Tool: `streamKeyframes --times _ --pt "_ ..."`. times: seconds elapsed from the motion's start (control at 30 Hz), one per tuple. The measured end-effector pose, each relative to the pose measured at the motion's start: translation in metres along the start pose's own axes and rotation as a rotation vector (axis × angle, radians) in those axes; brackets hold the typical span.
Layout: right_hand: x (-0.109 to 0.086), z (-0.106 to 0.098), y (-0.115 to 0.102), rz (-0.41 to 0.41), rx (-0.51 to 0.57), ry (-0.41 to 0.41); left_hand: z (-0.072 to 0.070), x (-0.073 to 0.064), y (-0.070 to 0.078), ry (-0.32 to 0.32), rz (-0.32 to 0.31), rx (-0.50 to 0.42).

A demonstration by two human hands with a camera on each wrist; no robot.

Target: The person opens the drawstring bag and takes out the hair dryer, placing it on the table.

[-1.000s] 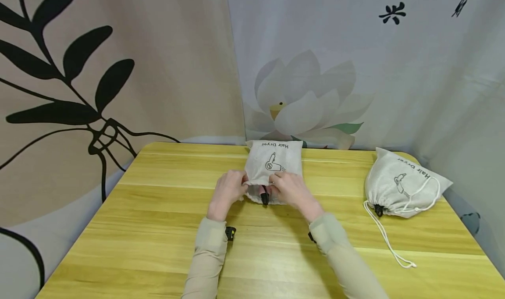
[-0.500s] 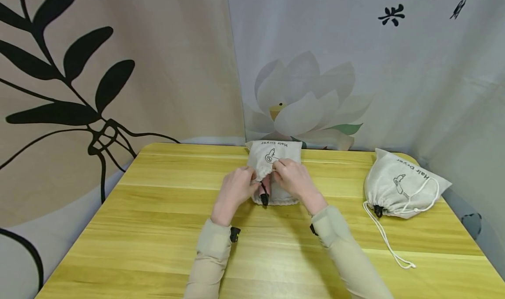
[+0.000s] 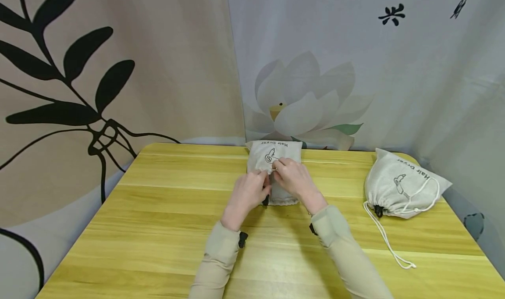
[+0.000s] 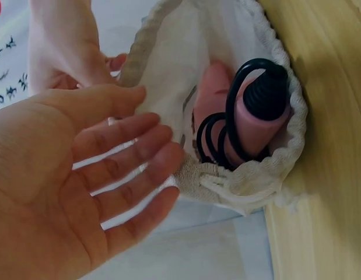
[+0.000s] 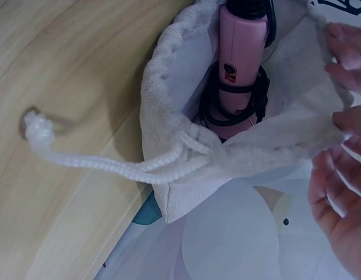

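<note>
A pale cloth drawstring bag (image 3: 258, 158), printed "Hair Dryer", lies near the table's back edge, its mouth spread toward me. Inside it the wrist views show a pink hair dryer (image 5: 241, 41) with black cord (image 4: 231, 108) wound about its handle. My right hand (image 3: 293, 178) pinches the upper rim between thumb and fingers. Across the opening, my left hand (image 3: 246, 196) has its fingers extended and loosely spread, fingertips right by the cloth in the left wrist view. In the head view it hides most of the dryer.
A second drawstring bag (image 3: 404, 183) with the same print, drawn closed, lies at the table's right side. Its white cord (image 3: 388, 242) trails toward me. Behind the wooden table (image 3: 165, 229) hangs a printed curtain (image 3: 197, 71).
Both hands first had hold of the rim, and its upper edge was pulled back, baring more of the dryer. The left hand has since let go and moved right over the opening.
</note>
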State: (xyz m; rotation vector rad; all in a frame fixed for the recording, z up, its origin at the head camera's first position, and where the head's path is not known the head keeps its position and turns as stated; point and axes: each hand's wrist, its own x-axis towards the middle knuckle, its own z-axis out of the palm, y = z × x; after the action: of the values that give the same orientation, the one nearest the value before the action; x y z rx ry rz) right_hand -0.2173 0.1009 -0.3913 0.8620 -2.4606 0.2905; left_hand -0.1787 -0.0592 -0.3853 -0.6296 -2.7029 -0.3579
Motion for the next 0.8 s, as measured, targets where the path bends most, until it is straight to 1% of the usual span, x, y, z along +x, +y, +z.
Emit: streamKeyframes --times 0.1,0.17,0.3,0.43,0.63,0.8 --pt "0.0 0.0 0.0 -0.012 -0.004 0.009 0.005 0.0 0.002 -0.003 -0.034 -0.001" --pt "0.0 0.001 -0.001 -0.021 -0.011 0.012 0.009 0.0 0.002 -0.008 -0.069 0.002" --pt "0.001 0.004 -0.001 -0.036 -0.011 0.003 0.014 0.001 0.002 -0.04 -0.173 0.011" --pt "0.002 0.007 -0.003 -0.036 0.005 -0.028 0.018 0.003 0.002 -0.096 -0.273 0.041" --pt "0.003 0.012 -0.006 -0.044 0.001 -0.102 0.026 0.007 0.0 -0.168 -0.343 0.054" --pt "0.0 0.017 -0.006 -0.064 0.02 -0.113 0.034 0.012 -0.002 -0.211 -0.405 0.067"
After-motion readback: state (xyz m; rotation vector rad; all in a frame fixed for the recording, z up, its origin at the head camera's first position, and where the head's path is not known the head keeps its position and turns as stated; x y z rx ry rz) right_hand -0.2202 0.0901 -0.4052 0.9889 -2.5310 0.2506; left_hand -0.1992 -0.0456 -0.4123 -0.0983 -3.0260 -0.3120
